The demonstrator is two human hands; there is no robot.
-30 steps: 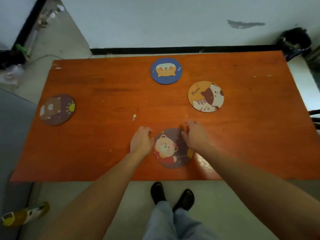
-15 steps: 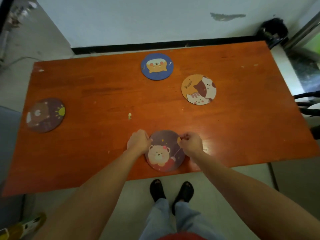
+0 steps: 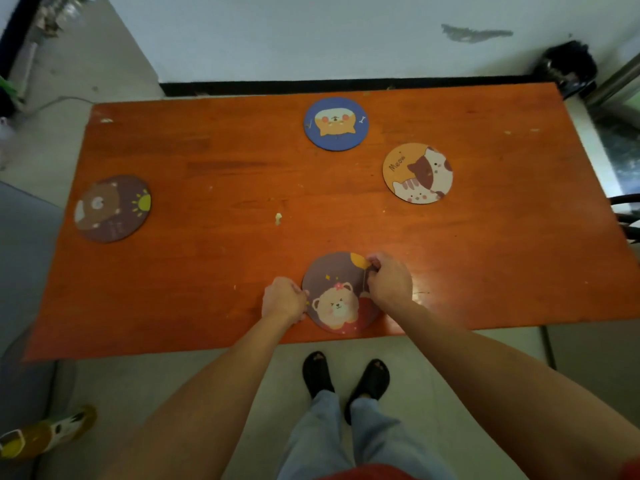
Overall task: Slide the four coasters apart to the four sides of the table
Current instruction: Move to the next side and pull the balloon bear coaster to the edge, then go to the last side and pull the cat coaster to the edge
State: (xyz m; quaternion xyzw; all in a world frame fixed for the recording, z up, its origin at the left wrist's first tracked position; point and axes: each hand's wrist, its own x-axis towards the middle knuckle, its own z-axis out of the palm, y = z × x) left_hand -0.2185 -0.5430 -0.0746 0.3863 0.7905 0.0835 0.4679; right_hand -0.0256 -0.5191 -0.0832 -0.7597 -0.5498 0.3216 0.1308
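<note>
On the orange table (image 3: 207, 271), a purple bear coaster (image 3: 337, 296) lies at the near edge, right in front of me. My left hand (image 3: 284, 299) presses against its left rim with curled fingers. My right hand (image 3: 388, 280) rests on its right side, fingers bent over the top right rim. A blue dog coaster (image 3: 336, 123) sits near the far edge. An orange cat coaster (image 3: 417, 173) lies right of centre. A brown bear coaster (image 3: 112, 208) lies at the left side.
A small pale scrap (image 3: 278, 218) lies mid-table. My feet (image 3: 346, 379) stand below the near edge. A bottle (image 3: 45, 436) lies on the floor at lower left. A dark object (image 3: 568, 69) sits beyond the far right corner, and chair parts (image 3: 627, 216) at the right.
Both hands have drawn the purple bear coaster toward me, to the table's near edge. The other three coasters have stayed where they were.
</note>
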